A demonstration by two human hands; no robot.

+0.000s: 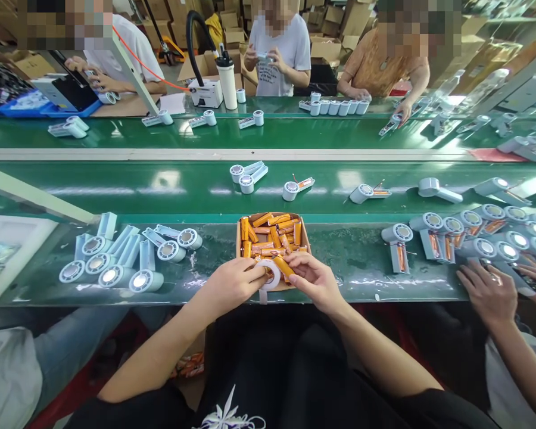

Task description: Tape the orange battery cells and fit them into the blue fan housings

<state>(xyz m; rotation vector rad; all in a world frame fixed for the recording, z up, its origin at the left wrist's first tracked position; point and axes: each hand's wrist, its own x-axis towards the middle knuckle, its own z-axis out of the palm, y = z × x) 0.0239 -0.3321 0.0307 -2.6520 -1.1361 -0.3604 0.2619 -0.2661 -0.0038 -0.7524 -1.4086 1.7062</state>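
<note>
Over the near edge of a cardboard box [307, 250], my left hand [236, 280] is closed on a white tape roll [274, 275], its fingers at the ring's left side. A short strip of tape hangs below the roll. My right hand [315, 280] pinches an orange-wrapped battery [284, 266] just right of the roll, tilted between thumb and fingers. Several more orange batteries [274, 235] lie loose in the box. Whether the tape touches the held battery, I cannot tell.
Several light-blue fan housings [109, 274] lie left of the box. More housings with batteries inside [438, 241] crowd the right, by a co-worker's hands [489, 292]. Green conveyor belts [183, 199] carry others. People work across the line beside a white tumbler [226, 83].
</note>
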